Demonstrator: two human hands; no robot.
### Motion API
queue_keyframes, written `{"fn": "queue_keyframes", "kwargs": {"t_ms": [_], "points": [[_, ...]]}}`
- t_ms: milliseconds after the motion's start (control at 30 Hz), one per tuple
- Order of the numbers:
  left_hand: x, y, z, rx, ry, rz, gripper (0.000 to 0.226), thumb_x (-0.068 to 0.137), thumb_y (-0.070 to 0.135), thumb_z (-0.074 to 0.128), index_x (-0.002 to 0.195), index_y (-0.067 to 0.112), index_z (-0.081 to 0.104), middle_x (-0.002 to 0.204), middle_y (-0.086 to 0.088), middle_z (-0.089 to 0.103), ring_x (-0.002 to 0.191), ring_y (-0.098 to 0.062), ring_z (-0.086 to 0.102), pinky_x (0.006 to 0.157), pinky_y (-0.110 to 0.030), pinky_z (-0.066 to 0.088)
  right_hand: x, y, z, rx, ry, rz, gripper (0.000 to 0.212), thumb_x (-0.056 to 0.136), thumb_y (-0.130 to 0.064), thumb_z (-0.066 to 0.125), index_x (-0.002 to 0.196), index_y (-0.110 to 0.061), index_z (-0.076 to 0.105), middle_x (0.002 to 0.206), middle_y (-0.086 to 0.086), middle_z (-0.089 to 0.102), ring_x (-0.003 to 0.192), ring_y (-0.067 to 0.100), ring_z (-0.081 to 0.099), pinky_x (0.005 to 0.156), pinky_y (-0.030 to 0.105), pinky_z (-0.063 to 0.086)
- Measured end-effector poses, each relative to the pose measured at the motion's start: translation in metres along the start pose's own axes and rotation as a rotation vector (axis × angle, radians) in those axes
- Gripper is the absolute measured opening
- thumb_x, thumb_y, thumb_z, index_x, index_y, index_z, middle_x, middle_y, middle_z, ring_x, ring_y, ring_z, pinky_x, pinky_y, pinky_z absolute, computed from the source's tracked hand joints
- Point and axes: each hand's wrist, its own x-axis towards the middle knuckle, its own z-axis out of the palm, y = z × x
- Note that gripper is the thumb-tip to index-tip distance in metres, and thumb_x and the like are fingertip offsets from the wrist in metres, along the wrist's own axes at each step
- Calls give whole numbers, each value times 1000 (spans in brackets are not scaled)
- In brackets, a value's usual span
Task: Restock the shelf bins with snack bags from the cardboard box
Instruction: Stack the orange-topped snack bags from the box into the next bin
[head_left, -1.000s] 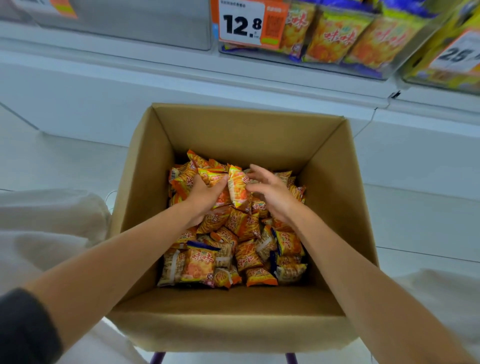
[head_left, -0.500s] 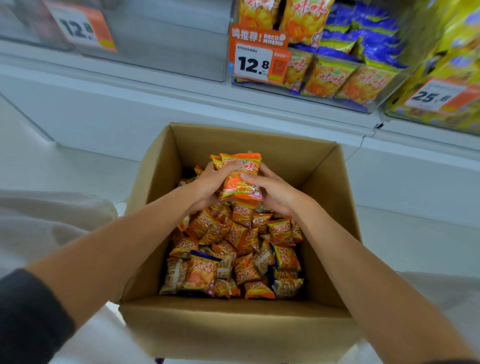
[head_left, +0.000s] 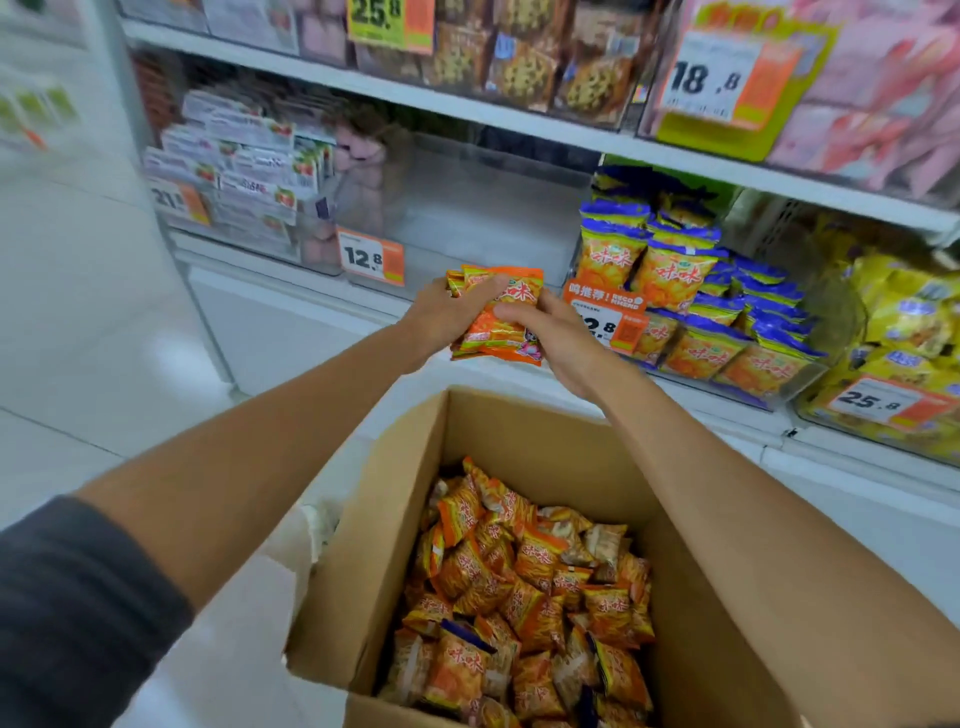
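L grip (head_left: 436, 318) + R grip (head_left: 567, 344) clutch snack bags (head_left: 500, 330), clear of box (head_left: 519, 436) rim, near transparent bin (head_left: 493, 218) front edge.

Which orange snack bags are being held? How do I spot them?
Find the big cardboard box, then look above its far edge, before the shelf. There the left hand and right hand grip a bunch of orange snack bags. Unlike the heaped bags inside the box and the shelf's blue-topped bags, only these are held up.

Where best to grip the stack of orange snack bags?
At its side edges, one hand from each side: left hand and right hand clamp the loose stack of orange bags; a one-sided grip would probably let them slide apart.
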Motion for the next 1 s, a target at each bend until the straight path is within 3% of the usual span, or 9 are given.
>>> {"fn": "queue_keyframes", "kwargs": {"t_ms": [200, 333, 433, 533, 667, 767, 867, 933, 1000], "points": [[85, 35, -61, 16, 107, 98, 29, 84, 53, 68, 87, 24, 68, 94, -3, 74, 83, -15, 72, 79, -32, 59, 93, -51, 14, 38, -2, -119, 51, 74, -26, 82, 120, -17, 61, 111, 8, 72, 98, 25, 71, 88, 41, 55], [165, 27, -82, 82, 21, 85, 33, 86, 50, 67, 93, 18, 70, 81, 3, 74, 69, -4, 70, 65, -21, 56, 175, -45, 3, 48, -14, -93, 78, 54, -34, 92, 123, -21, 58, 116, 9, 70, 102, 27, 69, 94, 44, 53], [216, 7, -87, 7, -112, 26, 42, 88, 42, 67, 116, 10, 65, 107, -7, 73, 95, -17, 71, 87, -30, 56, 227, -29, -5, -4, -24, -63, 62, 68, -23, 86, 123, -22, 56, 114, 8, 71, 100, 23, 70, 92, 37, 55], [263, -12, -91, -154, -166, -14, 20, 92, 20, 65, 108, 9, 65, 100, -7, 73, 87, -17, 71, 81, -29, 58, 274, -18, -6, -53, -5, -57, 46, 74, -12, 81, 111, -26, 58, 112, 5, 70, 97, 19, 70, 82, 29, 56], [312, -33, -96, -213, -111, -53, 17, 89, 6, 64, 105, 10, 65, 98, -9, 71, 87, -20, 68, 82, -34, 56, 328, -8, -3, -123, 12, -119, 51, 69, 1, 82, 109, -21, 57, 111, 3, 68, 105, 18, 65, 94, 37, 53], [331, -47, -99, -104, -62, -73, 37, 81, 0, 69, 116, 11, 61, 101, -11, 69, 93, -23, 65, 75, -29, 54, 350, 14, -1, -217, 40, -129, 66, 67, 5, 82, 122, -9, 48, 116, 8, 63, 105, 19, 61, 94, 37, 52], [333, -53, -100, 51, 23, -130, 71, 75, 5, 78, 136, 10, 40, 116, -12, 63, 109, -25, 61, 95, -38, 52, 358, 30, 3, -244, 16, -125, 69, 69, 3, 83, 123, -13, 44, 119, 6, 62, 107, 16, 60, 85, 26, 53], [327, -49, -104, 239, 103, -78, 69, 69, 19, 84, 126, 6, 46, 113, -11, 65, 107, -25, 63, 94, -40, 52, 360, 32, 6, -239, 3, -119, 70, 70, 0, 83, 126, -14, 43, 121, 3, 60, 106, 11, 59, 77, 19, 52], [312, -39, -113, 477, 155, 59, 49, 73, 21, 78, 114, 8, 54, 112, -14, 66, 102, -28, 65, 86, -41, 55, 359, 31, 9, -245, 8, -103, 70, 72, -1, 82, 126, -17, 39, 124, 2, 58, 106, 11, 58, 74, 17, 50]]}}
